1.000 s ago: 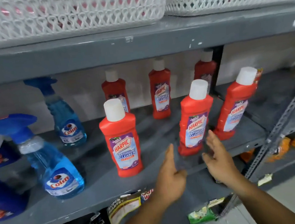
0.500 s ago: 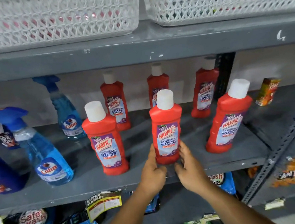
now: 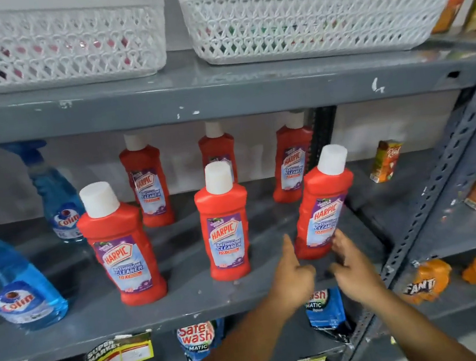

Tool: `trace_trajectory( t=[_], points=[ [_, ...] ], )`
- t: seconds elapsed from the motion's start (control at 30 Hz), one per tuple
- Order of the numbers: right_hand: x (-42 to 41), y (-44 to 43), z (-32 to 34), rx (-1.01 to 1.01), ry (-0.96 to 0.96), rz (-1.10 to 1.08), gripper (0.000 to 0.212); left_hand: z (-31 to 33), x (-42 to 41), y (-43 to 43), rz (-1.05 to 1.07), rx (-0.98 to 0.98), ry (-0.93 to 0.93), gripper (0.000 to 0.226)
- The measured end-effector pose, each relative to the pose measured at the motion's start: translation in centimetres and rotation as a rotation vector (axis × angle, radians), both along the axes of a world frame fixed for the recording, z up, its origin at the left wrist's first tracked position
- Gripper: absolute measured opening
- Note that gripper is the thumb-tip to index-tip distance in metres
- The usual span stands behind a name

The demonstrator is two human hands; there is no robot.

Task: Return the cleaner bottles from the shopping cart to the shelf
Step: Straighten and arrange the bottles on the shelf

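1. The grey metal shelf carries six red Harpic bathroom cleaner bottles with white caps, all upright, in two rows of three; the near row holds the near-left bottle, the near-middle bottle and the near-right bottle; the far row, against the back wall, holds the far-left bottle, the far-middle bottle, partly hidden behind the near-middle one, and the far-right bottle.
2. The left hand sits at the shelf's near edge, between the near-middle and near-right bottles; its forefinger points up and the other fingers are loosely curled; it holds nothing.
3. The right hand is just beside the base of the near-right bottle, fingers spread and empty; its fingertips overlap the bottle's lower label, and whether they touch it cannot be told.
4. Two blue Colin spray bottles stand to the left: the near spray bottle, full of blue liquid, and the far spray bottle behind it.
5. A small juice carton stands alone on the shelf's right part, well apart from the red bottles.
6. On the shelf above, two white lattice baskets sit side by side: the left basket shows pink and red shapes through its mesh; the right basket shows a faint green shape; the contents of both are too blurred to name.
7. Below, Safe Wash pouches lie on the lower shelf.
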State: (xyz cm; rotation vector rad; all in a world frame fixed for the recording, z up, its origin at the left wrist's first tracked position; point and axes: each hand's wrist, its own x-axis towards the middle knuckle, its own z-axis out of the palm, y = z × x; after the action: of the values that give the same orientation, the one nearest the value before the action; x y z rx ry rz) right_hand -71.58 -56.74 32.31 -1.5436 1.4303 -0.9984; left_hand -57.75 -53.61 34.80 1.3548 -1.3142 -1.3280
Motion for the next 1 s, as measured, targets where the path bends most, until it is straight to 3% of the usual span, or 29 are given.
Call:
trace_trajectory(
  t=[0.23,0.33,0.37,0.43,0.5,0.6,0.67,0.73,0.83,0.9,1.0],
  points=[
    [-2.0,-0.6,-0.5,-0.096,0.098,-0.037,0.081,0.1,-2.1,0.1,0.021,-0.059,-0.154,0.083],
    [-0.3,2.3,-1.4,-0.204,0.179,-0.301,0.059,-0.1,0.3,3.4,0.069,-0.082,-0.138,0.072],
    [1.2,3.3,-1.8,-0.199,0.175,-0.285,0.053,-0.6,2.0,5.4,0.129,-0.129,-0.115,0.066],
    [5.3,4.4,-2.3,-0.037,0.093,-0.068,0.041,-2.2,6.8,10.0,0.323,-0.257,-0.091,0.05],
    [10.0,6.6,-1.9,0.096,0.173,0.215,0.031,-3.4,12.7,14.5,0.641,-0.33,-0.066,0.041],
    [17.8,11.0,-0.9,-0.222,0.053,0.445,0.037,-3.3,22.1,18.9,0.988,-0.345,-0.147,0.054],
    [22.9,12.9,-0.3,-0.357,0.096,0.672,0.045,-2.7,28.4,19.5,1.141,-0.307,-0.205,0.061],
    [29.2,12.9,0.2,-0.344,0.074,0.747,0.055,-2.3,33.6,18.7,1.145,-0.227,-0.3,0.064],
    [37.5,11.9,0.8,-0.242,0.133,0.667,0.076,-1.9,38.4,16.7,0.976,-0.142,-0.408,0.076],
    [41.8,11.2,0.4,-0.156,0.188,0.552,0.083,-1.7,40.5,15.4,0.825,-0.096,-0.389,0.078],
    [45.1,11.6,0.0,-0.067,0.109,0.42,0.081,-1.0,41.7,14.5,0.616,-0.09,-0.287,0.078]
  ],
)
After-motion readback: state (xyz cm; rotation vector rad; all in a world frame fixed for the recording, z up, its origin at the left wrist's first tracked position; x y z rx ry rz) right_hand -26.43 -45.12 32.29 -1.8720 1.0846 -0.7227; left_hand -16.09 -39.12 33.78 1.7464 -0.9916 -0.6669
